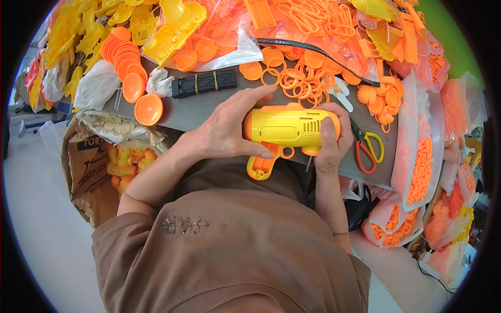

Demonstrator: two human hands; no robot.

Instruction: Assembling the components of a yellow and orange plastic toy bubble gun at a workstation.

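Observation:
Between my two hands is a yellow plastic toy gun [284, 128] with orange trim, held over the table's near edge. Its handle points down toward me, showing an orange inner side, with an orange trigger ring beside it. My left hand [227, 125] wraps the left end, thumb below by the handle and fingers along the top. My right hand [334, 136] grips the right end, its thumb pressed on the near side by the slotted vents. The fingers behind the toy are partly hidden. Scissors [368, 148] with one red and one yellow handle lie just right of my right hand.
Orange rings [305, 83], stacked orange cups [128, 68] and a black banded bar [204, 83] lie on the grey table. Yellow shells [175, 34] heap at the back. A brown paper sack [86, 172] of toys stands left; a clear bin [420, 167] of small orange parts stands right.

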